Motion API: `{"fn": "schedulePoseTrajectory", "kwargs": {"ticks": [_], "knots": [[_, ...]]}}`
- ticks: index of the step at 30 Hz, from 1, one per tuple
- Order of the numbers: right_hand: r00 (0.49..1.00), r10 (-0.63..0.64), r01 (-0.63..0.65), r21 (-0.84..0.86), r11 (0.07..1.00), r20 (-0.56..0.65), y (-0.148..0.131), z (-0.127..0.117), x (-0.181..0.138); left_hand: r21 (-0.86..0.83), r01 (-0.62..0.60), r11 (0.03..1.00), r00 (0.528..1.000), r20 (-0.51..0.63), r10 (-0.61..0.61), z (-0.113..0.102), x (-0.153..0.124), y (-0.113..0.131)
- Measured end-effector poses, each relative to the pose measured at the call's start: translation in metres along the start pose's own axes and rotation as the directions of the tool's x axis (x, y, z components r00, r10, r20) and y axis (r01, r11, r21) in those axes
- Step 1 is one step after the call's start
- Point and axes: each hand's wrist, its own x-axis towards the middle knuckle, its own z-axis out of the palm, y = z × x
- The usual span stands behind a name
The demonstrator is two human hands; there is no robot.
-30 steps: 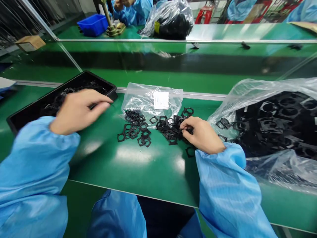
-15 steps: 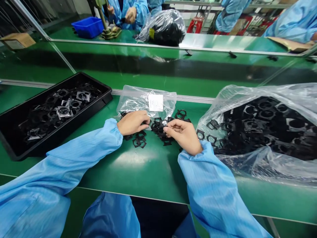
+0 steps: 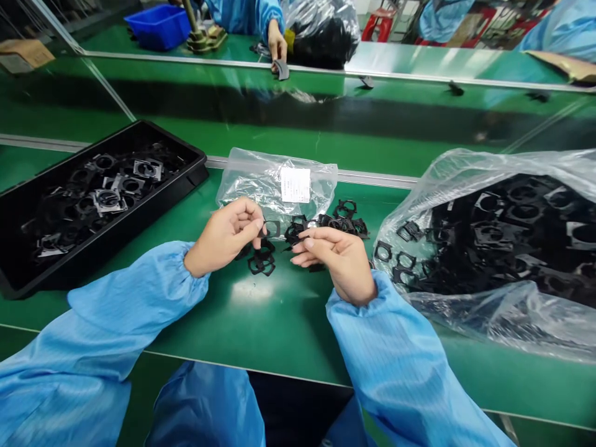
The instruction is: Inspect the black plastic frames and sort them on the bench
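Left hand (image 3: 227, 237) pinches a black frame (image 3: 272, 228). Right hand (image 3: 338, 256) is curled, its grip unclear. The loose frames (image 3: 347, 214) lie just on its far side.

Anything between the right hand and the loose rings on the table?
Nothing visible. The right hand sits at the rings; the left hand pinches one ring. The bag lies beyond them.

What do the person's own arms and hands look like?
The left sleeve and the right sleeve are light blue, thin, slightly shiny fabric, gathered into elastic cuffs at the wrists. The left hand and the right hand are bare: no gloves, rings or watch show.
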Motion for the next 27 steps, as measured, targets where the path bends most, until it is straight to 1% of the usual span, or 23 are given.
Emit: {"fn": "schedulePoseTrajectory", "kwargs": {"ticks": [2, 6, 10, 14, 16, 19, 24, 27], "knots": [[1.0, -0.011, 0.011, -0.014, 1.0, -0.008, 0.002, 0.002, -0.001, -0.08, 0.008, 0.997, 0.998, -0.059, -0.013, 0.005, -0.006, -0.004], [0.998, -0.036, 0.031, -0.085, 0.996, -0.056, 0.008, 0.003, -0.001, -0.116, -0.011, 0.993, 0.983, -0.184, -0.011, 0.012, -0.015, -0.01], [0.998, -0.017, 0.011, -0.103, 0.995, -0.058, 0.014, 0.003, 0.0, -0.142, -0.007, 0.99, 0.975, -0.222, -0.025, 0.016, -0.026, -0.011], [0.998, -0.027, 0.021, -0.112, 0.993, -0.052, 0.016, 0.003, 0.0, -0.129, 0.034, 0.991, 0.975, -0.214, -0.062, 0.021, -0.031, -0.016], [0.997, -0.037, 0.029, -0.127, 0.992, -0.063, 0.016, 0.003, 0.0, -0.137, 0.034, 0.99, 0.972, -0.225, -0.064, 0.023, -0.031, -0.017], [0.996, -0.048, 0.037, -0.149, 0.988, -0.074, 0.018, 0.003, -0.001, -0.171, -0.003, 0.985, 0.972, -0.231, -0.037, 0.024, -0.031, -0.018], [0.993, -0.093, 0.077, -0.201, 0.977, -0.07, 0.022, 0.001, -0.001, -0.207, -0.051, 0.977, 0.99, -0.14, 0.022, 0.023, -0.033, -0.017], [0.991, -0.113, 0.095, -0.218, 0.971, -0.072, 0.022, 0.001, -0.001, -0.196, -0.077, 0.978, 0.988, -0.146, 0.049, 0.023, -0.034, -0.016]]}}
